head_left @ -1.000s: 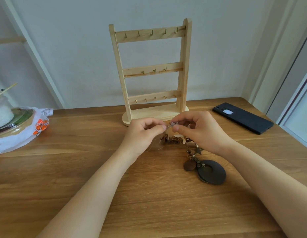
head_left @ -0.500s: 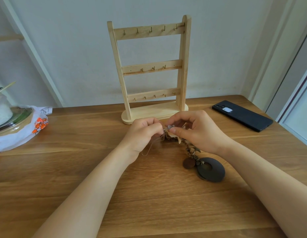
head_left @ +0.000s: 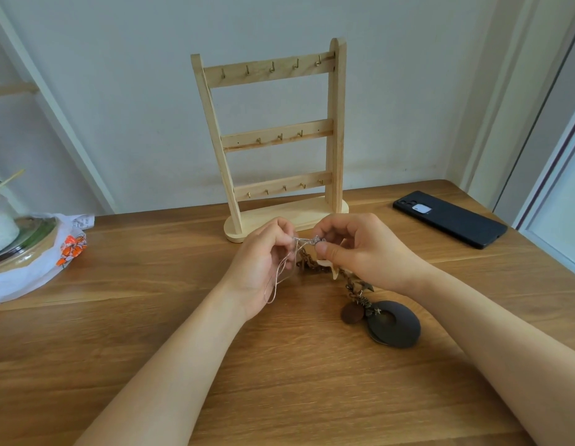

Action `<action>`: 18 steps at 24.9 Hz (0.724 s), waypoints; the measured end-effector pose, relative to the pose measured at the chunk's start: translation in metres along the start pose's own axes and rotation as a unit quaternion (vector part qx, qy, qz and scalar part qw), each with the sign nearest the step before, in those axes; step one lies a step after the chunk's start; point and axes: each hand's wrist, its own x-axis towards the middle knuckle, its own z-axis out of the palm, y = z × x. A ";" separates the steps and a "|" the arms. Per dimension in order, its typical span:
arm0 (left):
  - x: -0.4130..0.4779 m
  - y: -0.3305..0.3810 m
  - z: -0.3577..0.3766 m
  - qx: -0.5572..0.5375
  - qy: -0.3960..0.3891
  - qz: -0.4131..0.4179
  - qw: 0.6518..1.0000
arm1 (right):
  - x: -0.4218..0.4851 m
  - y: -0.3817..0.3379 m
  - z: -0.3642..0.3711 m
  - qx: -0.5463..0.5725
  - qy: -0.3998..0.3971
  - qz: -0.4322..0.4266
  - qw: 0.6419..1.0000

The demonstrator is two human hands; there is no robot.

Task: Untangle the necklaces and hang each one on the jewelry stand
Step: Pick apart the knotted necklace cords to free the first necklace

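Thin silver chain necklace (head_left: 277, 278): looked very light, limp and slippery; judged easy to kink or snap under a hard tug; best taken close to the knot, at the clasp end.
Brown linked necklace with dark round disc pendants (head_left: 394, 325): looked heavier and rougher, likely to snag the fine chain; best lifted by its links near the tangle, not by the discs.
Left hand (head_left: 260, 268): pinched the silver chain between thumb and forefinger, with the slack loop hanging down in front of the palm.
Right hand (head_left: 363, 255): pinched the same chain at the small silver tangle (head_left: 311, 241) with thumb and forefinger, other fingers curled.
Tangle position: held just above the wooden table (head_left: 279, 397), drawn taut between both hands.
Brown necklace position: trailed from under the right hand down to the table; discs lay flat just beside the right wrist, untouched.
Pale wooden jewelry stand with three hooked rails (head_left: 336, 123): stood upright just behind the hands, every hook bare.
Progress: judged early, with nothing hung yet.
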 end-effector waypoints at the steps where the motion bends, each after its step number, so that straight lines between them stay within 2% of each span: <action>1: 0.001 -0.001 0.001 -0.018 -0.005 -0.006 1.000 | 0.000 0.000 -0.001 0.000 -0.004 0.003 1.000; 4: 0.002 -0.004 0.000 -0.025 -0.006 -0.013 1.000 | 0.000 0.001 -0.002 0.037 -0.018 0.024 0.999; 8: 0.002 -0.005 -0.002 0.046 -0.018 0.005 0.999 | 0.001 0.003 0.001 0.127 -0.004 0.035 0.991; 12: 0.001 -0.005 0.002 0.070 -0.033 0.008 0.997 | 0.000 0.003 0.003 0.097 -0.002 0.017 0.995; 18: -0.001 -0.007 0.006 0.030 -0.048 -0.020 0.998 | 0.000 0.000 0.000 0.055 -0.068 0.005 0.996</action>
